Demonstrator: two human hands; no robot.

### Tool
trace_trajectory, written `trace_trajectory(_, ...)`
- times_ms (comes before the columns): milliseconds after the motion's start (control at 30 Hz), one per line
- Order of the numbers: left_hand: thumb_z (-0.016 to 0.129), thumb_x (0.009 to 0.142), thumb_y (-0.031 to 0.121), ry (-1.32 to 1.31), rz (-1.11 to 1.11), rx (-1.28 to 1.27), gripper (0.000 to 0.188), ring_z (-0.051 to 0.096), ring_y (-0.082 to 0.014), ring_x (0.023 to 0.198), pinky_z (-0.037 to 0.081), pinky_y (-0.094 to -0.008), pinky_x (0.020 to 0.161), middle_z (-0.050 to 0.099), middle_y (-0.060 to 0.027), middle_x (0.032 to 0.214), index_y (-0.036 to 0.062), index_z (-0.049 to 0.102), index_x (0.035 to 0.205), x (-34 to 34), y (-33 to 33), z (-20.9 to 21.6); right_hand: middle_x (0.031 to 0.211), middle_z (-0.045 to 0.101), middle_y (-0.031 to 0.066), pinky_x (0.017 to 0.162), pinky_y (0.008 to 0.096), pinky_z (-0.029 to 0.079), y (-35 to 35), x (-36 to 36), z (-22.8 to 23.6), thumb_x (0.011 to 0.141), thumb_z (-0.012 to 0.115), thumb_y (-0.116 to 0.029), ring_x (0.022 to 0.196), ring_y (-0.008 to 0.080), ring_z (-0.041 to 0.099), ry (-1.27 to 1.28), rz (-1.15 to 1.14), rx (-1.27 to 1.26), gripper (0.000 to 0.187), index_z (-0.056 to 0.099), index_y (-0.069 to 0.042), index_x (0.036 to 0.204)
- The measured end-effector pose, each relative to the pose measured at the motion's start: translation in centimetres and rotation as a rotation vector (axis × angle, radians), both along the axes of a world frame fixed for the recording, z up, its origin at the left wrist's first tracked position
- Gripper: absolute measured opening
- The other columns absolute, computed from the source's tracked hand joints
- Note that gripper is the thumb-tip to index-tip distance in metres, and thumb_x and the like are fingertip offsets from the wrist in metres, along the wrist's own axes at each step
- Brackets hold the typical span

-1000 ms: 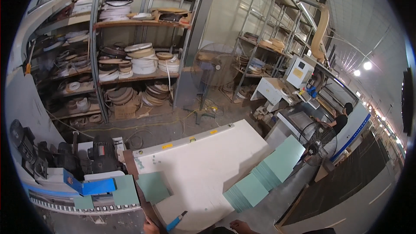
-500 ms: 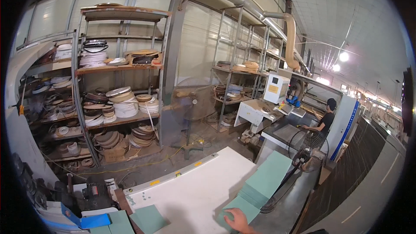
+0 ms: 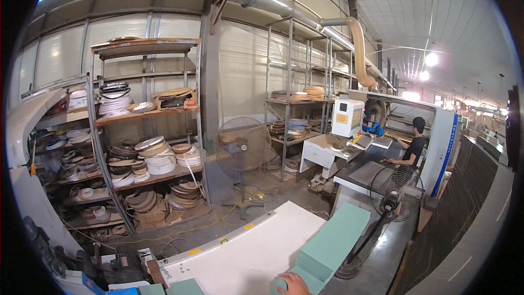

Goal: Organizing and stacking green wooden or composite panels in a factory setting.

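Observation:
Pale-green flat panels (image 3: 334,239) lie in a fanned stack along the right side of a white-topped table. At the near end of that stack, my right hand (image 3: 295,284) is bent round a green panel (image 3: 277,286) with a rounded outline. The lower picture edge cuts off part of this hand, and the fingertips are partly hidden. My left hand is out of view. More green panels (image 3: 184,287) show at the near left of the table. Small green scraps (image 3: 184,271) are scattered on the white board (image 3: 240,257).
A long spirit level (image 3: 218,242) lies along the table's far left edge. A standing fan (image 3: 394,194) is close on the right; another fan (image 3: 243,147) stands beyond the table. Past the right-hand fan, a person (image 3: 416,145) works at a machine. Shelves (image 3: 147,114) hold coiled edging rolls.
The view has tilted up, so everything sits lower in the picture. My right hand has gone from lying with fingers spread on the panels to bending round a panel.

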State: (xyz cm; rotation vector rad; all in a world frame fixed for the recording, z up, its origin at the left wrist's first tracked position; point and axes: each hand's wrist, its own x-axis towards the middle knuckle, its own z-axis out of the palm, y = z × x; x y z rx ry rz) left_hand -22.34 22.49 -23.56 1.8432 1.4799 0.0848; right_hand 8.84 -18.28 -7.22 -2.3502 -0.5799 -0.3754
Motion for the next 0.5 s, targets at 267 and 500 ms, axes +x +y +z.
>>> trace_trajectory(267,0.032,0.103,0.064,0.115,0.014,0.042,0.076,0.067,-0.0522,0.107,0.05,-0.0581,0.096,0.072,-0.0328,0.108,0.0036,0.07,0.128,-0.1,-1.0,2.6,0.152,0.05,0.0179,0.118,0.0538,0.038,0.1,-0.6,0.2,0.092,0.074,-0.036,0.143,0.0429,0.04,0.02,-0.004,-0.006,0.056,0.063,-0.007,0.138)
trace_trajectory(500,0.032,0.103,0.065,0.155,0.014,0.055,0.076,0.068,-0.0517,0.107,0.05,-0.0581,0.096,0.072,-0.0324,0.108,0.0039,0.07,0.128,0.0,-1.6,2.6,0.165,0.033,0.0211,0.126,0.0609,0.019,-0.1,0.0,-1.9,0.097,0.066,-0.05,0.154,0.0485,0.021,0.05,-0.08,-0.122,0.066,0.056,-0.009,0.148)
